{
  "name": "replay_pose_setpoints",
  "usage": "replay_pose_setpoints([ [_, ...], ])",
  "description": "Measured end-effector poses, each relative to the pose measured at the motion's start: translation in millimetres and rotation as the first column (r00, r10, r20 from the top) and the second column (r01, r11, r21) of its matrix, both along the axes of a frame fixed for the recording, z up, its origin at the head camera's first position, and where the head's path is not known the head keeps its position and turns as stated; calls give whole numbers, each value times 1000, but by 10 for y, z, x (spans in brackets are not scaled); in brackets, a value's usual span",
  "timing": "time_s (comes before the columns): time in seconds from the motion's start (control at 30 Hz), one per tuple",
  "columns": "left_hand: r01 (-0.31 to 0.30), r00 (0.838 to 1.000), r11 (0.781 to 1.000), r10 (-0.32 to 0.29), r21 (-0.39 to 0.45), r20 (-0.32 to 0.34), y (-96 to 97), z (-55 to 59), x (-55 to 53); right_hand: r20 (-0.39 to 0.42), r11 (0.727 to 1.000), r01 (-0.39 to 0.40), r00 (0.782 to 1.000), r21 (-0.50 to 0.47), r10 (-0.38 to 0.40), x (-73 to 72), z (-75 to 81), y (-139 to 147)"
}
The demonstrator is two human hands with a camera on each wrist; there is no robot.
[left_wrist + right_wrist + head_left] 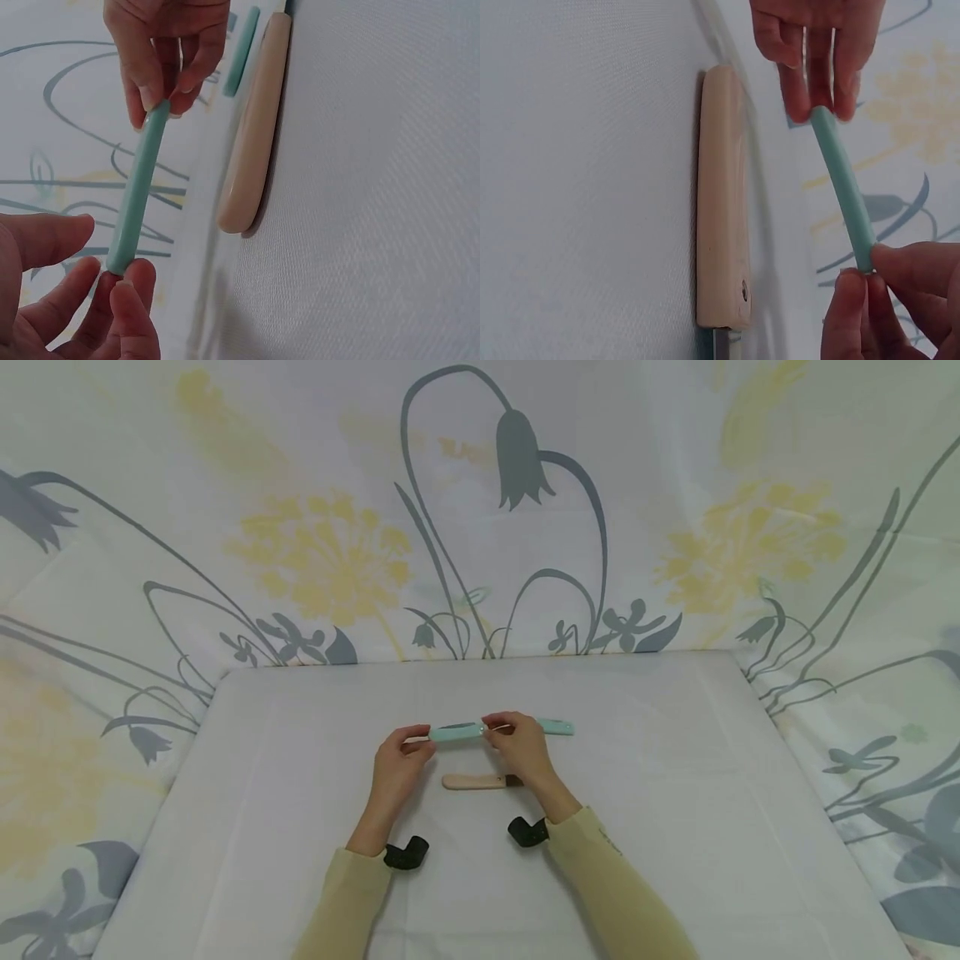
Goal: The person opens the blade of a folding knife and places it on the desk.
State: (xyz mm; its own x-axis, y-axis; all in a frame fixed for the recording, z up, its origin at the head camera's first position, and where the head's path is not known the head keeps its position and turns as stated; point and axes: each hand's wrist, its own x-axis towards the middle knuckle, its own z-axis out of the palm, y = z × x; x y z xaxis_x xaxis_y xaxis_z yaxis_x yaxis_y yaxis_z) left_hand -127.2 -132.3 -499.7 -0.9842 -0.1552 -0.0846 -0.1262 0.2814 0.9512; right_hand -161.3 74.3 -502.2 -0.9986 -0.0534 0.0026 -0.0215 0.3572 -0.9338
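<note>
- Spanning from the left hand (396,770) to the right hand (527,753) in the head view, the mint-green handle (457,733) has its long axis sideways, roughly parallel with the wooden-handled knife (472,782), which lies on the worktop (675,793) nearer to the person; a second mint-green piece (558,727) is nearer to the right hand.
- In the left wrist view, the left grip pinches one handle end with fingertips.
- In the right wrist view, the right grip pinches the opposite end.

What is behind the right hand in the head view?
Parts of a tan-handled knife and another mint handle show; the knife's tip and that handle's left end are covered.
</note>
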Motion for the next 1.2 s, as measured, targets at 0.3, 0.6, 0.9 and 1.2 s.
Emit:
replay_pose_setpoints([
  [0.3, 15, 1000, 994, -17, 107, 18, 37, -39, -35, 41, 998, -24, 999, -66, 26, 89, 22, 120],
  [0.6, 40, 996, 981, -55, 191, 72, 63, -13, -16, 71, 991, -51, 996, -125, 60, 162, 59, 215],
  [0.9, 69, 991, 971, -93, 230, 93, 92, 4, 37, 18, 995, -89, 996, -40, 89, 233, 129, 274],
  [1.2, 113, 990, 961, -131, 253, 56, 175, 45, 96, 53, 977, -211, 976, 23, 210, 164, 185, 203],
])
